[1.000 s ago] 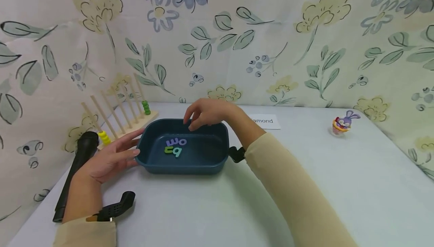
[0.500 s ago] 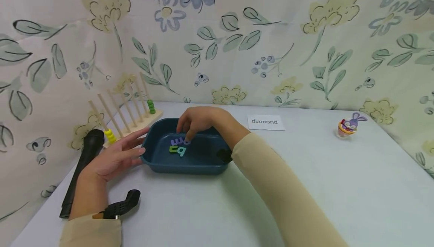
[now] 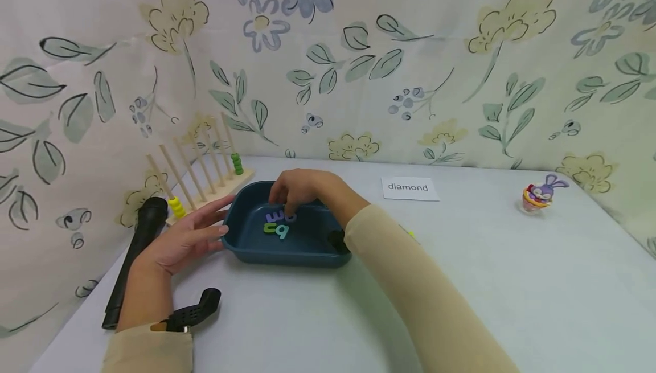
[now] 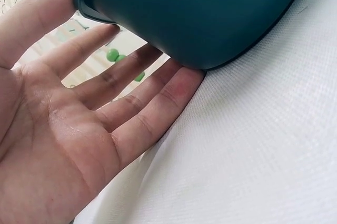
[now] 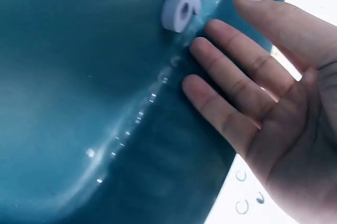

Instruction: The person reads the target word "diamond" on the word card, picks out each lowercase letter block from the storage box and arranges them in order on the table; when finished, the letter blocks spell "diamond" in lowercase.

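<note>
A dark blue plastic tub (image 3: 287,258) stands on the table. My left hand (image 3: 192,234) rests against its left end, fingers spread and nearly straight; the left wrist view shows fingertips along the tub's outer wall (image 4: 210,19). In the tub lie small letters: a purple m (image 3: 274,216), a purple o (image 3: 290,218), a green n-shaped one (image 3: 269,228) and a teal q-shaped one (image 3: 282,231). My right hand (image 3: 298,187) reaches over the far side, thumb overlapping the o. In the right wrist view its loosely bent fingers lie beside the purple o (image 5: 177,9), a gap between them.
To the left are a wooden peg rack (image 3: 220,188) with yellow and green beads and a black flashlight-shaped object (image 3: 138,262). A card reading "diamond" (image 3: 410,188) lies behind the tub. Far right is a small purple rabbit figure (image 3: 542,192) in a cup. A floral cloth (image 3: 369,105) hangs behind.
My right hand has lowered into the tub and shifted left toward the purple letters, uncovering the whole diamond card. My left hand stays at the tub's end. The head view has turned slightly left.
</note>
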`<state>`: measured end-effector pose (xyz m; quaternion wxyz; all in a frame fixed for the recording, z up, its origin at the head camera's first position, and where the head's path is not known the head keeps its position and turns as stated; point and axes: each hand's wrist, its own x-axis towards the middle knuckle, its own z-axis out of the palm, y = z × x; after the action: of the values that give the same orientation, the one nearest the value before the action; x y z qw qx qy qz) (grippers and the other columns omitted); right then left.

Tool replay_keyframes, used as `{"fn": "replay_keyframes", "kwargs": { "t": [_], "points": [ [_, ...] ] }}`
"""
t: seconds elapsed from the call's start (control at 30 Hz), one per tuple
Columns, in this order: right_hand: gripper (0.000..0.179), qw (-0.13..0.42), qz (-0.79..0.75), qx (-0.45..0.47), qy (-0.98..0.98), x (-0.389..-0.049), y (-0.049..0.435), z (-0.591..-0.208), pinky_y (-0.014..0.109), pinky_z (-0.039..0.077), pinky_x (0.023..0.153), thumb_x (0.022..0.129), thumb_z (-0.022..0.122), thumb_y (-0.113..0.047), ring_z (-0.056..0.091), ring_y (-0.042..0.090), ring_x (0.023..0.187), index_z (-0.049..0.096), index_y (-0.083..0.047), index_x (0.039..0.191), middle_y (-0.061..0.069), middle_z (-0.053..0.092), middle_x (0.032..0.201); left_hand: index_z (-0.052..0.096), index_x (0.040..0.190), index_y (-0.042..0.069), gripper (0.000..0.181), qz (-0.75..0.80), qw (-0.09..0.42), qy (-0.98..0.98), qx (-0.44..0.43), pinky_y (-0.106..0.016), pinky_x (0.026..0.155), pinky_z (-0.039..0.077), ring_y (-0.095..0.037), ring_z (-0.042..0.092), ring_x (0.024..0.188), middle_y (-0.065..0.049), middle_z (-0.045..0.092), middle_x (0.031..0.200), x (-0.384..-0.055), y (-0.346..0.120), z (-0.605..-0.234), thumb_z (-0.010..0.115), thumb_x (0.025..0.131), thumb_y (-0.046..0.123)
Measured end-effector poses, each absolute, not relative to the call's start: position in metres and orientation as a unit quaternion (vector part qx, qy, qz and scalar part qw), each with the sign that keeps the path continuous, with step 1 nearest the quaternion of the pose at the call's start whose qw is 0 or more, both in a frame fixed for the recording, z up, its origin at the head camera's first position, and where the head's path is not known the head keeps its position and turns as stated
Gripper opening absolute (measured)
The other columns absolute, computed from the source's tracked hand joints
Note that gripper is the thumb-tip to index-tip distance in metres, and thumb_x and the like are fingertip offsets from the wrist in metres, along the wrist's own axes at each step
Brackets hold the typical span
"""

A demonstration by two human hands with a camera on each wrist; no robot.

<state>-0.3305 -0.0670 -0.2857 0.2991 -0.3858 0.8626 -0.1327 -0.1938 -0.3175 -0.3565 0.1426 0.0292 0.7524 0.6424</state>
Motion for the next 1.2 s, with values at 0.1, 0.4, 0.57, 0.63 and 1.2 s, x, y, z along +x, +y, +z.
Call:
{"fn": "replay_keyframes", "kwargs": {
  "t": [0.1, 0.4, 0.57, 0.63, 1.2],
  "points": [
    [0.049, 0.304, -0.137, -0.38, 0.863, -0.33, -0.071, -0.292, 0.037, 0.048, 0.111, 0.091, 0.076, -0.005, 0.06, 0.017, 0.128, 0.067, -0.017, 0.138, 0.004, 0.066, 0.138, 0.025, 0.165, 0.031, 0.073, 0.642, 0.144, 0.753, 0.03, -0.042, 0.108, 0.052, -0.046, 0.027, 0.153, -0.015, 0.012, 0.174, -0.194, -0.318, -0.358, 0.063, 0.103, 0.024],
    [0.046, 0.273, -0.125, -0.375, 0.877, -0.329, -0.074, -0.3, 0.032, 0.055, 0.094, 0.091, 0.076, -0.005, 0.065, 0.016, 0.107, 0.071, -0.022, 0.133, 0.0, 0.07, 0.118, 0.024, 0.166, 0.03, 0.074, 0.646, 0.147, 0.748, 0.031, -0.036, 0.105, 0.053, -0.046, 0.028, 0.153, -0.015, 0.011, 0.174, -0.196, -0.317, -0.355, 0.063, 0.103, 0.024],
    [0.047, 0.263, -0.104, -0.385, 0.879, -0.326, -0.075, -0.303, 0.028, 0.054, 0.085, 0.091, 0.076, -0.006, 0.063, 0.015, 0.102, 0.07, -0.024, 0.134, -0.001, 0.068, 0.114, 0.024, 0.166, 0.03, 0.072, 0.649, 0.147, 0.746, 0.033, -0.028, 0.099, 0.055, -0.039, 0.036, 0.148, -0.016, 0.012, 0.173, -0.196, -0.316, -0.355, 0.061, 0.104, 0.024],
    [0.048, 0.265, -0.091, -0.385, 0.879, -0.324, -0.076, -0.303, 0.027, 0.054, 0.082, 0.092, 0.075, -0.006, 0.062, 0.015, 0.1, 0.068, -0.025, 0.136, -0.001, 0.067, 0.114, 0.023, 0.166, 0.03, 0.072, 0.648, 0.147, 0.747, 0.033, -0.027, 0.098, 0.055, -0.035, 0.039, 0.146, -0.016, 0.012, 0.173, -0.196, -0.317, -0.356, 0.061, 0.105, 0.024],
    [0.042, 0.262, -0.042, -0.382, 0.885, -0.32, -0.08, -0.306, 0.029, 0.054, 0.085, 0.091, 0.076, -0.01, 0.06, 0.018, 0.106, 0.068, -0.027, 0.129, -0.001, 0.063, 0.121, 0.024, 0.166, 0.03, 0.072, 0.65, 0.146, 0.745, 0.03, -0.034, 0.102, 0.055, -0.046, 0.029, 0.152, -0.016, 0.011, 0.174, -0.196, -0.318, -0.358, 0.062, 0.104, 0.024]
  ]
}}
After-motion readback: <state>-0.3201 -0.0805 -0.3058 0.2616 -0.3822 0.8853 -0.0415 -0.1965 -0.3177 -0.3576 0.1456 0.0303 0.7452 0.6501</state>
